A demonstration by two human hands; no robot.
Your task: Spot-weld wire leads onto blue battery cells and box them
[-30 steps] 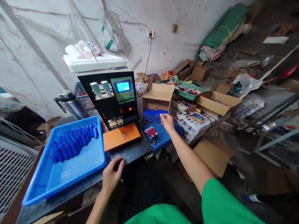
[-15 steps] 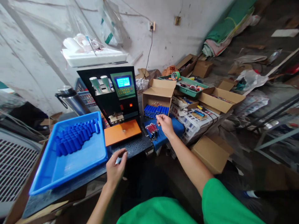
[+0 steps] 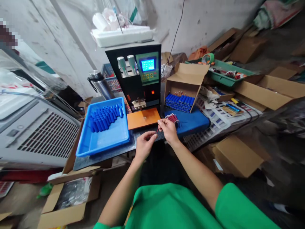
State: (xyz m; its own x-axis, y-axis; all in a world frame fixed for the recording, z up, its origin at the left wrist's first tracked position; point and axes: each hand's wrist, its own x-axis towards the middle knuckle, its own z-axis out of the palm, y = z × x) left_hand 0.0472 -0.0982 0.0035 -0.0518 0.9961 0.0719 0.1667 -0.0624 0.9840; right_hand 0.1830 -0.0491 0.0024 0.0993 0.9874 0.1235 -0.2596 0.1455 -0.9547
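A short red wire spans the small gap between my two hands in front of the machine. My right hand pinches its upper end with thumb and forefinger. At its lower end my left hand has thumb and fingers closed together. Just behind my right hand lies a bunch of red and black wires on a blue cloth. An orange plate juts from the front of the black machine, which has a lit blue screen.
At left, a blue tray holds many blue cylindrical battery cells standing upright. An open cardboard box of similar cells stands right of the machine. A steel flask is behind the tray. Green tray farther right.
My right hand has come left from the wire bunch with a red wire. My left hand has moved up and right to meet it. The view has swung left and down.
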